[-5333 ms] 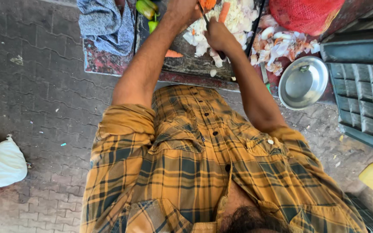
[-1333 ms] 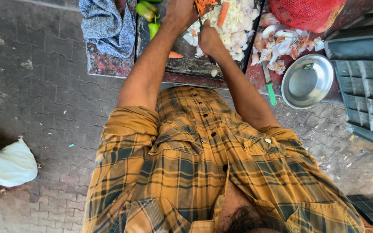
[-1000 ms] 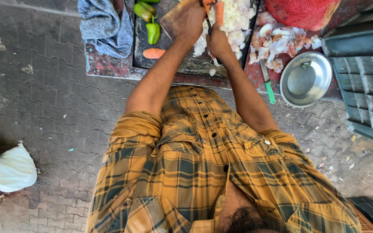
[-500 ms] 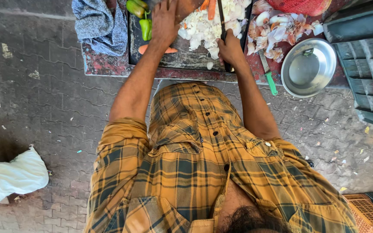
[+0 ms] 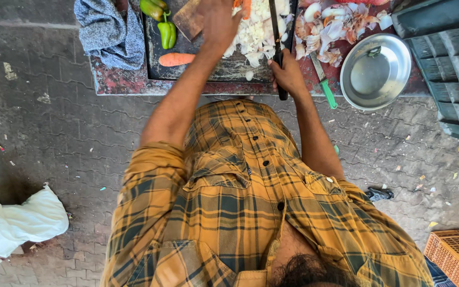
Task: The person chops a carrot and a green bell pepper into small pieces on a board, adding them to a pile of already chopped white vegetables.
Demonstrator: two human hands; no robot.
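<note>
My right hand grips the black handle of a long knife at the near edge of a dark cutting board, with the blade pointing away from me. My left hand reaches over the board, fingers spread, resting at the left side of a pile of chopped white vegetable. A brown wooden piece lies just left of that hand. A carrot and green peppers lie on the board's left part.
A blue-grey cloth lies left of the board. Onion peels, a green-handled tool and a steel bowl sit to the right. Grey crates stand far right, an orange basket lower right, a white bag on the pavement.
My right hand has drawn back from the pile to the board's near edge, now clearly holding the knife. My left hand stays stretched out by the chopped pile.
</note>
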